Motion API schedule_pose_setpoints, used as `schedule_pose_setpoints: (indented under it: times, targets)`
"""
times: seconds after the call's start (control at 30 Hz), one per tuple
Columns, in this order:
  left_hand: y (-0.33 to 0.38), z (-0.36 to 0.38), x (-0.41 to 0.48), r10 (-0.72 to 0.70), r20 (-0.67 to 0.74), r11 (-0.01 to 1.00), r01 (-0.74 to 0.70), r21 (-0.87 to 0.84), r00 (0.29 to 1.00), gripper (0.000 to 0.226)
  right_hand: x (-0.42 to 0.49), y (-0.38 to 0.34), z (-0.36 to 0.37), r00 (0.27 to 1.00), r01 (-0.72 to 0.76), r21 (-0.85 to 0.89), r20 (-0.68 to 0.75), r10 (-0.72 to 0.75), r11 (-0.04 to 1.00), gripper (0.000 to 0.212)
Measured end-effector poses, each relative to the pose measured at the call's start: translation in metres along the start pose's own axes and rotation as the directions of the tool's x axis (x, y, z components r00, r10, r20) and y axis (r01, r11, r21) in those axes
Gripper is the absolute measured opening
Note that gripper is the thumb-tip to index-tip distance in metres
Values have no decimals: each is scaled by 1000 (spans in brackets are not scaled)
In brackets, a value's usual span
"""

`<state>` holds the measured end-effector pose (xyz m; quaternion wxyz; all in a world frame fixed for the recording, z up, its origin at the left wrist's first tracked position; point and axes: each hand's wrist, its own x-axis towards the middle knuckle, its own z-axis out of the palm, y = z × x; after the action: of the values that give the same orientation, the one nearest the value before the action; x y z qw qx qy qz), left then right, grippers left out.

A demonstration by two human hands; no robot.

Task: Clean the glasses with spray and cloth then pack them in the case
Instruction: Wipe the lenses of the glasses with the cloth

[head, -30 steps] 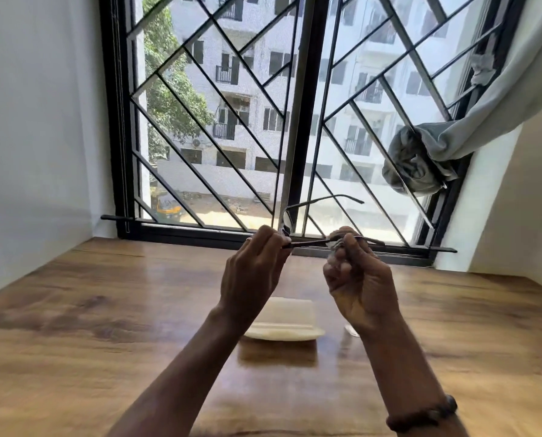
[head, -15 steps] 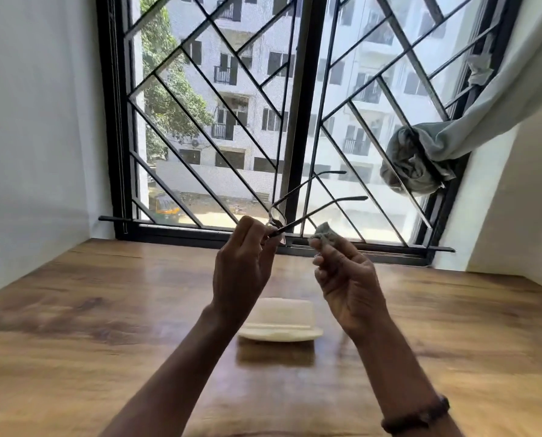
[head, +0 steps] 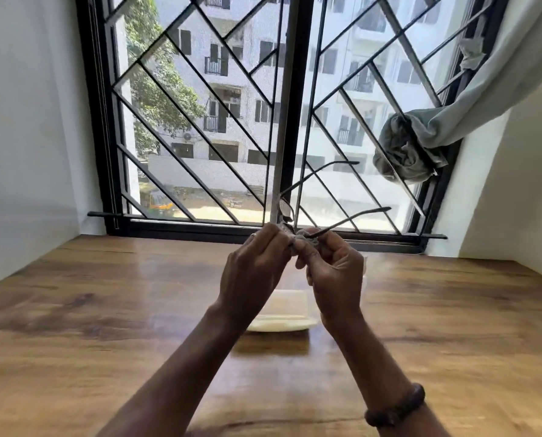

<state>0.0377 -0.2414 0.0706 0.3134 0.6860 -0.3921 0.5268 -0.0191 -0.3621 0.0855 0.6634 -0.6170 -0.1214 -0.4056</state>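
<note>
Sunlit grilled window (head: pixel 231 121), wooden table (head: pixel 105 326)

head-worn view, facing window (head: pixel 294 121), over table (head: pixel 105 342)

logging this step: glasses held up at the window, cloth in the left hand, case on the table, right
Not quite: the head view shows the cloth pinched in the right hand, while the left hand holds the glasses. The case does lie on the table.
</note>
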Motion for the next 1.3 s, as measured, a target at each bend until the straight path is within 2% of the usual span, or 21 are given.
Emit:
schedule_pose_setpoints:
  times: [0.2, 0.33, 0.47, 0.7, 0.77, 0.87, 0.97, 1.03, 1.13, 1.2, 1.3]
  targets:
    - [-3, -2, 1, -21, 16, 1000, 20, 3, 1000, 16, 6, -11, -11, 998, -3, 110, -62, 10, 994, 9]
    - [-9, -3, -1, -45, 3, 999, 45, 22, 999, 16, 15, -15, -22, 990, -79, 295, -89, 109, 952, 17]
    - [-13, -1, -2, -62, -7, 998, 62, 19, 998, 14, 24, -19, -33, 975, -175, 516, -27, 220, 838, 4]
    - [-13, -1, 0, -106, -40, 994, 106, -13, 994, 19, 31, -18, -44, 921, -310, 777, 101, 376, 549, 11]
    - [-14, -2, 1, -155, -71, 988, 153, -30, 985, 22, 30, -13, -41, 902, -359, 741, 120, 414, 567, 10]
    - [-15, -3, 2, -190, -94, 982, 188, -32, 977, 20, 22, -6, -27, 893, -426, 584, 153, 422, 691, 10]
    - [-10, -3, 2, -166, -83, 986, 165, -17, 983, 16, 10, -2, -10, 906, -423, 430, 186, 380, 798, 17]
    - [-6, -2, 1, -131, -64, 991, 131, 0, 989, 16, 3, 1, -1, 929, -368, 349, 182, 322, 862, 14]
    - [-5, -1, -1, -62, -36, 998, 63, 15, 997, 20, -1, 5, 4, 964, -264, 245, 88, 250, 933, 14]
    - [-3, 2, -4, -16, 8, 999, 16, 44, 1000, 17, -2, 6, 5, 981, -192, 152, 26, 190, 970, 14]
    - [-1, 5, -7, -8, 42, 999, 6, 52, 999, 12, -3, 6, 2, 995, -96, 11, 8, 96, 995, 10]
